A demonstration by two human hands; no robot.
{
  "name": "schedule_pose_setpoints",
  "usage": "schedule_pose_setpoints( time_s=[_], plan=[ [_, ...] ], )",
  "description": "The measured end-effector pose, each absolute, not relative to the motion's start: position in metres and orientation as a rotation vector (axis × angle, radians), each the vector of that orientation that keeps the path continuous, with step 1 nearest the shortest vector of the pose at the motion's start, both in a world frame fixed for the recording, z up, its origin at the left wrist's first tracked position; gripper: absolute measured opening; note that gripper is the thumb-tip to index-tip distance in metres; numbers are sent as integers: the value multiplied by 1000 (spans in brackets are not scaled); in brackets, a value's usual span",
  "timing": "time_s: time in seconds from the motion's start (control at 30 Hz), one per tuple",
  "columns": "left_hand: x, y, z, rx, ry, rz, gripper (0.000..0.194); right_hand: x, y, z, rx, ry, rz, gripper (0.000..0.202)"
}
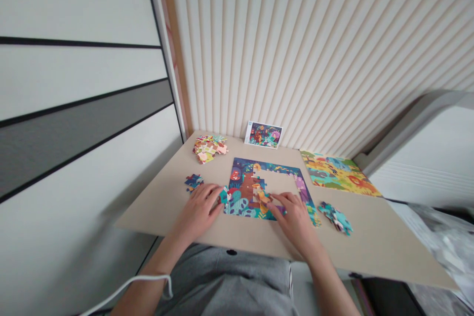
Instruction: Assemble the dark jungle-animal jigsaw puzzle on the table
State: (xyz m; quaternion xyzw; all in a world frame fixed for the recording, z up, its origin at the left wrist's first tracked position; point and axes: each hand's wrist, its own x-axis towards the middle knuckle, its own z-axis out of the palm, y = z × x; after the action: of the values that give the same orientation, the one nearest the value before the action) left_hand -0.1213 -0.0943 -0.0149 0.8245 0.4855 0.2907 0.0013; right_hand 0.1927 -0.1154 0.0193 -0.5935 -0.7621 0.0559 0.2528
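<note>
A jigsaw puzzle (242,190) lies partly assembled in front of me, its frame joined around an open middle where the tabletop shows. At its left edge, my left hand (200,207) is closed with a teal puzzle piece (223,195) between thumb and fingers. My right hand (293,213) reaches over the lower right of the puzzle. Its thumb and index finger pinch at an orange puzzle piece (263,198) by the inner edge of the assembled part; the fingertips partly cover it. A small pile of dark blue pieces (194,181) sits just beyond my left hand.
A picture card (263,135) leans at the back of the table (177,217). Loose pieces lie in a pile (209,148) at back left and another pile (336,218) at right. A finished yellow animal puzzle (338,174) rests back right. A white cable (126,286) crosses my left forearm.
</note>
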Motion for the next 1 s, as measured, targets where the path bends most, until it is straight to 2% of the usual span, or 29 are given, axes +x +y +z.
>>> schedule_pose_setpoints(
  time_s=[0.4,0.53,0.73,0.83,1.0],
  plan=[
    [-121,-95,-15,2559,1520,927,42,212,-61,12,-1539,-2295,531,41],
    [-121,-94,-16,2553,1518,921,43,216,-56,-2,-1550,-2124,627,39],
    [-122,-94,-16,2560,1501,894,43,218,-48,-16,-1501,-1698,996,39],
    [-122,-95,-16,2557,1500,899,43,212,-43,-15,-1539,-1648,963,42],
    [-122,-95,-16,2564,1499,910,43,196,-46,-4,-1685,-1754,828,32]
  ],
)
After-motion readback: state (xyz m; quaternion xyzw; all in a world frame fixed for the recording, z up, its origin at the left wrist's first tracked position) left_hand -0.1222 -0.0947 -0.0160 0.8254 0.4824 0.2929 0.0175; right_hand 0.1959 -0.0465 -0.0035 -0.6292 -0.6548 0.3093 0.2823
